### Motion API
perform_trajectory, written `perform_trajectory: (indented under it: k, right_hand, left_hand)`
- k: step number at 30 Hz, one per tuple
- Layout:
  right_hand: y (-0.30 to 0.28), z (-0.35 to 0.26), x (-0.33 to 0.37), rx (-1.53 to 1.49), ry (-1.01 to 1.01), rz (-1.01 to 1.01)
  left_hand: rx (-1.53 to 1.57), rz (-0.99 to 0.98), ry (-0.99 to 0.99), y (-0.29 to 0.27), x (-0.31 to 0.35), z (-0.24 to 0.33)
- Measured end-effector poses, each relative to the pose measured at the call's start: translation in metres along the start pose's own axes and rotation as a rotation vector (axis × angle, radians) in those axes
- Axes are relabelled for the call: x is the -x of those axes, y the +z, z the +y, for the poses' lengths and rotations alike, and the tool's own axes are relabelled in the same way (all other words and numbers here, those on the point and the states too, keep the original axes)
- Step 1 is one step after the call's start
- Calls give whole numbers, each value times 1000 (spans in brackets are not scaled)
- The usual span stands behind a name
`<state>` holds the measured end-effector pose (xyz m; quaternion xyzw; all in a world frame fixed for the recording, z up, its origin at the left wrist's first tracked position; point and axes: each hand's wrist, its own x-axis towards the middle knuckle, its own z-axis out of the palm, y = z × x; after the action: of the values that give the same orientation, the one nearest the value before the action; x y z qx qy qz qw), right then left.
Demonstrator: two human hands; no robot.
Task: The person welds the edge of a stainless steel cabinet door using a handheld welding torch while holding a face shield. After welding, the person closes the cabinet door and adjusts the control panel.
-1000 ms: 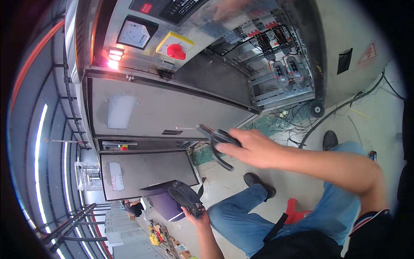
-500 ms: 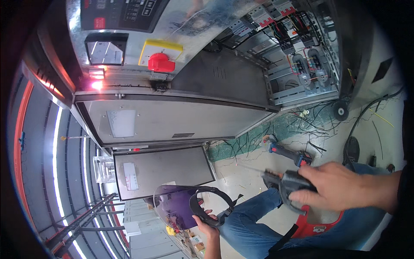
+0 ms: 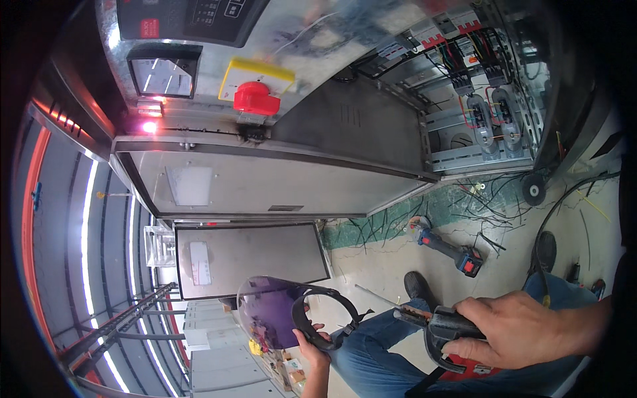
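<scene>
Cabinet [image 3: 259, 182]: ahead of you, beyond both hands. Face shield [image 3: 269, 315]: in your left hand [image 3: 313, 348], lying left of and well apart from your right hand [image 3: 511, 328]. Angle grinder [image 3: 448, 247]: on the floor [image 3: 365, 265], nearer your right. Black clamp-like holder [image 3: 454, 328]: long axis leftward, its thin rod [image 3: 373, 296] slanting up-left, not touching the shield's headband [image 3: 300, 326]. Your right fingers wrap closely round the holder; your left fingers curl on the headband, partly hidden, gripping it

The pink lamp [image 3: 150, 127] glares; edges bend into darkness.
</scene>
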<state>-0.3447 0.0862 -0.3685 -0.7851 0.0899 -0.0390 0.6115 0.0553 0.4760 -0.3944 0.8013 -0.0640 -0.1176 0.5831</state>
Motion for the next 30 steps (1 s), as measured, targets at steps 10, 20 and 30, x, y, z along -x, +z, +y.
perform_trajectory:
  k: [10, 20, 30]
  right_hand:
    - [4, -3, -3, -57, -1, 111]
    - [1, -48, -37, -223, -18, 386]
    - [11, -132, -141, -551, -362, 792]
  left_hand:
    - [66, 12, -22, -5, 9, -1]
    - [209, -34, 82, 1, 10, 11]
    - [411, -299, 445, 38, 23, 227]
